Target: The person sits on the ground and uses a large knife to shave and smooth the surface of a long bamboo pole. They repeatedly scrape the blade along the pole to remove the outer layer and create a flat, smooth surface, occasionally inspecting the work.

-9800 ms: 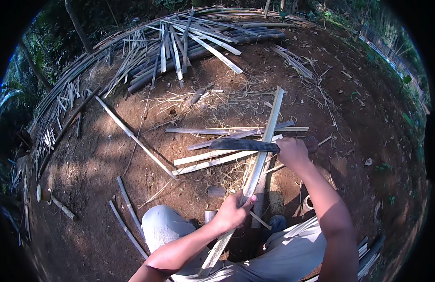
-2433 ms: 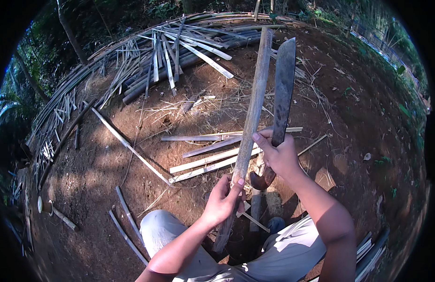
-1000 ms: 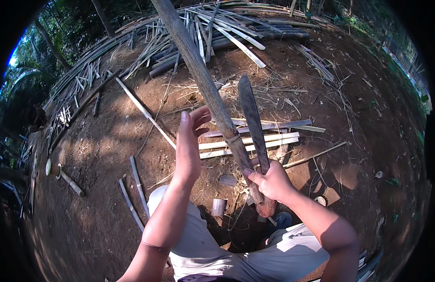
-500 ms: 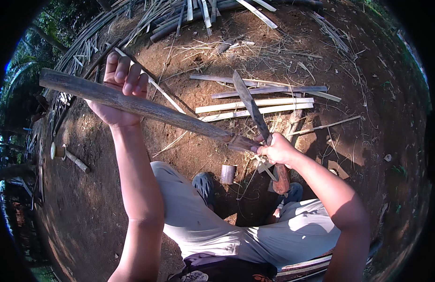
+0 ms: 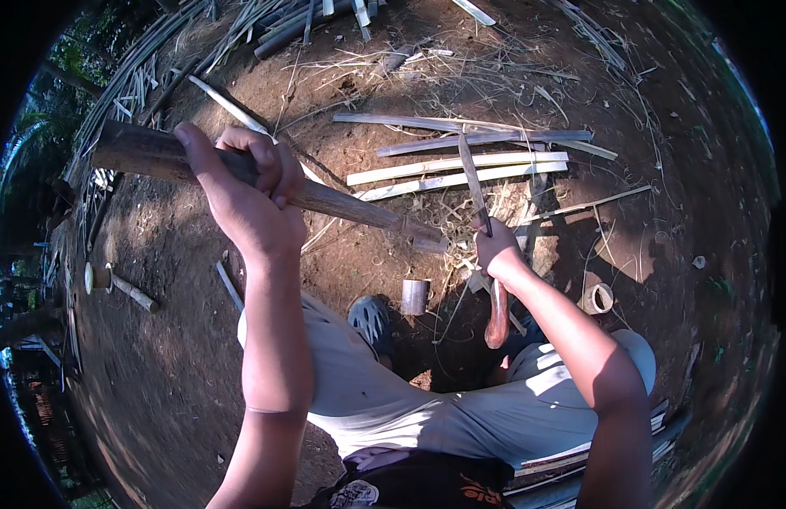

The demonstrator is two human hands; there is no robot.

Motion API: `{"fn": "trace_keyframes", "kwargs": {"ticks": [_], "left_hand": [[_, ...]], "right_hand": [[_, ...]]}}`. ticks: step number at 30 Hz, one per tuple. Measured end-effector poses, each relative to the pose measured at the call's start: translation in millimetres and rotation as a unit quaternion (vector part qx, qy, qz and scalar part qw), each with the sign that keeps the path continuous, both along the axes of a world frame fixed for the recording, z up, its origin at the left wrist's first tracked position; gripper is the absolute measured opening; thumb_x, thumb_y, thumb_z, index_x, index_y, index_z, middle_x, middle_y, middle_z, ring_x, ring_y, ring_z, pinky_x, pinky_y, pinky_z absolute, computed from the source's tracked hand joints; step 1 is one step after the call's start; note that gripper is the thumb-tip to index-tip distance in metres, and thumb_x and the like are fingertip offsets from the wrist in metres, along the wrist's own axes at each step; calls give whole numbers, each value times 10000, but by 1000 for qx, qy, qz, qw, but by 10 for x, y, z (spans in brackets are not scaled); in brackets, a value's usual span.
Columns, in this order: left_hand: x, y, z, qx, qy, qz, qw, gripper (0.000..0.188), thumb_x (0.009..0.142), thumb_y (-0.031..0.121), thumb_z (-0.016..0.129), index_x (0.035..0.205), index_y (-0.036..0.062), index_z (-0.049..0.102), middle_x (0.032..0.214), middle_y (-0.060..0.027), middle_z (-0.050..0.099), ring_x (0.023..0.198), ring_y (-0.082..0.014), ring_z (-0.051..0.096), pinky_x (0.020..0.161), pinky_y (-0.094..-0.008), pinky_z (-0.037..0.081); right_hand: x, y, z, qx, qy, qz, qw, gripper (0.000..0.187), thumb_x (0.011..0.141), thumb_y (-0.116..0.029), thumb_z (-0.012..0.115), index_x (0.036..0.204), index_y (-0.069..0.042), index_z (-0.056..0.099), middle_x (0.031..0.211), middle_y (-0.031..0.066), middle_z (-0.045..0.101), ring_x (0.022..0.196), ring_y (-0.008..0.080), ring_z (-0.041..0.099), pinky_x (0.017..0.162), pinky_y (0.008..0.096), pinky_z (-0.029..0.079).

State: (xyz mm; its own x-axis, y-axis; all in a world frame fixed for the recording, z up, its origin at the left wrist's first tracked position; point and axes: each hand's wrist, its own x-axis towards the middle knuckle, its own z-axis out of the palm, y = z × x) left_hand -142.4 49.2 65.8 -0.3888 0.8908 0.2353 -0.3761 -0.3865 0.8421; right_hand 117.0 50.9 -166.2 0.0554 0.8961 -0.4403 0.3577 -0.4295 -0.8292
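Observation:
My left hand (image 5: pixel 253 191) is wrapped round a long brown bamboo piece (image 5: pixel 350 206), which slants from the upper left down toward the middle. Its lower end, with a notched or split tip, stops a little left of my right hand (image 5: pixel 496 248). That hand is closed on a machete (image 5: pixel 472 176), its dark blade pointing up and away, and its reddish wooden handle (image 5: pixel 497 318) hanging below the fist. Beyond the blade lie several split bamboo strips (image 5: pixel 461 174), pale and grey, side by side on the ground.
A short cut bamboo section (image 5: pixel 415 297) stands by my left shoe (image 5: pixel 370 321). Another bamboo ring (image 5: pixel 597 298) lies right of my right forearm. A mallet-like piece (image 5: pixel 130 288) rests at the far left. Bamboo poles (image 5: pixel 291 32) are heaped at the back, with shavings scattered across the soil.
My left hand has closed round the bamboo, where its fingers were loose under it before. The bamboo's lower end has come away from my right hand, and the machete blade has turned more upright.

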Motion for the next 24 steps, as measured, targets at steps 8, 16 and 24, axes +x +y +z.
{"fn": "trace_keyframes", "kwargs": {"ticks": [8,16,24], "left_hand": [[127,71,-277,-42,25,50,998,656,972,637,393,632,78,438,468,28,220,402,-101,233,417,-258,188],[276,49,-234,-67,19,80,994,649,963,650,401,625,97,442,462,33,225,394,-101,248,413,-262,183],[404,-38,-284,-27,58,82,995,633,977,635,383,636,108,461,515,13,318,399,-102,248,418,-267,181]], "right_hand": [[-380,-929,-64,-130,225,-113,959,327,1003,-115,429,1312,-57,517,716,45,569,533,113,525,423,273,423],[-507,-1276,-168,-113,218,-173,954,336,1043,-206,431,1352,-90,492,667,32,556,455,88,476,380,260,405],[-779,-1336,559,214,39,41,975,339,1004,-185,489,1307,-39,531,912,259,663,775,408,669,650,463,512]]}}
